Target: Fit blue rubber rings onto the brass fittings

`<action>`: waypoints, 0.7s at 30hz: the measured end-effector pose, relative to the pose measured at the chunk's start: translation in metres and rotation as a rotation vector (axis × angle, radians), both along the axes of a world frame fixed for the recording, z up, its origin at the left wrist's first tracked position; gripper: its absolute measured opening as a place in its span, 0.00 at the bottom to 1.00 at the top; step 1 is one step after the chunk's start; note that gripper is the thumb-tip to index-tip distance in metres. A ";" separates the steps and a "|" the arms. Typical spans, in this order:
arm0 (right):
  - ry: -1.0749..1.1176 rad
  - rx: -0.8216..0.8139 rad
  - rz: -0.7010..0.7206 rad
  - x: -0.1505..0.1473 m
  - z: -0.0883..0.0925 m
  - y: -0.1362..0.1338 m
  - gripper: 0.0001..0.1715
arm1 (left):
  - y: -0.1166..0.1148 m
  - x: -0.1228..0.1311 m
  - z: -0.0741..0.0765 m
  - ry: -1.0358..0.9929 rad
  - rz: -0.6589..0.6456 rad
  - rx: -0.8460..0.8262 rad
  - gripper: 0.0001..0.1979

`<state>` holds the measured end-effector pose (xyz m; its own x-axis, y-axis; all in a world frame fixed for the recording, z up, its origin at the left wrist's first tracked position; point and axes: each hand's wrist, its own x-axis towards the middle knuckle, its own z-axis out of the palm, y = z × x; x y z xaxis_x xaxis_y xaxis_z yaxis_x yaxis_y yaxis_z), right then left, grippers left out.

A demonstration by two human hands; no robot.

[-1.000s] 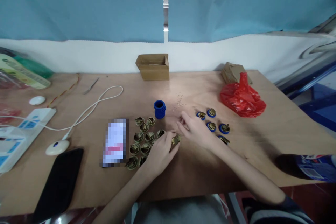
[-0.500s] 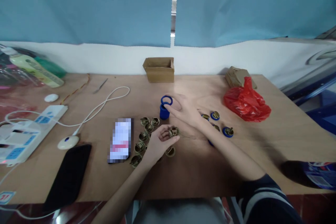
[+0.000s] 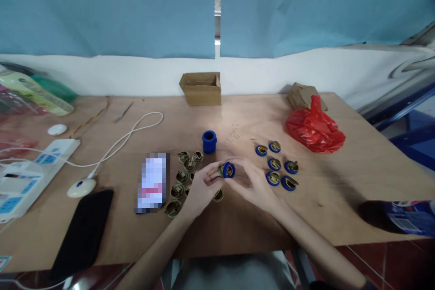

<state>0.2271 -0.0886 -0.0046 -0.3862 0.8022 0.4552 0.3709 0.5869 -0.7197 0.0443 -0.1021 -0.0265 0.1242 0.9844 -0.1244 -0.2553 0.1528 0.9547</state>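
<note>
In front of me, my left hand (image 3: 200,188) grips a round brass-coloured metal piece (image 3: 220,171) between thumb and fingers. My right hand (image 3: 256,186) pinches a blue ring (image 3: 233,172) against that piece; whether it is fully seated, I cannot tell. Behind the hands stands a stack of blue rings (image 3: 209,145). Several plain brass-coloured pieces (image 3: 177,190) with raised bars lie to the left, partly hidden by my left hand. On the right, several similar pieces (image 3: 274,164) lie with blue rings around them.
An open cardboard box (image 3: 203,95) stands at the back. Right of it are a red plastic bag (image 3: 316,129) and a brown package (image 3: 304,96). A lit phone (image 3: 152,183), a dark phone (image 3: 83,233), a white cable (image 3: 131,133) and a power strip (image 3: 41,167) occupy the left. A bottle (image 3: 401,216) lies at right.
My right hand has come back from the stack with a blue ring and brought it to the brass-coloured piece in my left hand. The view has shifted slightly.
</note>
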 end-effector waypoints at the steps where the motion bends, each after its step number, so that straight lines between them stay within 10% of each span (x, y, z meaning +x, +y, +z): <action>1: -0.010 0.002 -0.013 0.001 0.000 0.001 0.20 | 0.000 0.000 0.000 0.001 -0.011 0.019 0.23; 12: -0.144 0.066 -0.046 0.000 -0.013 -0.001 0.22 | 0.000 -0.003 -0.004 0.054 -0.017 0.093 0.20; 21: 0.212 -0.336 0.000 0.009 -0.013 0.001 0.18 | -0.001 0.000 -0.004 -0.016 0.031 0.087 0.20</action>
<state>0.2359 -0.0873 -0.0180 -0.3121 0.9201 0.2367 0.1937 0.3055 -0.9323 0.0440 -0.1028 -0.0304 0.0947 0.9948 -0.0364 -0.2744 0.0612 0.9597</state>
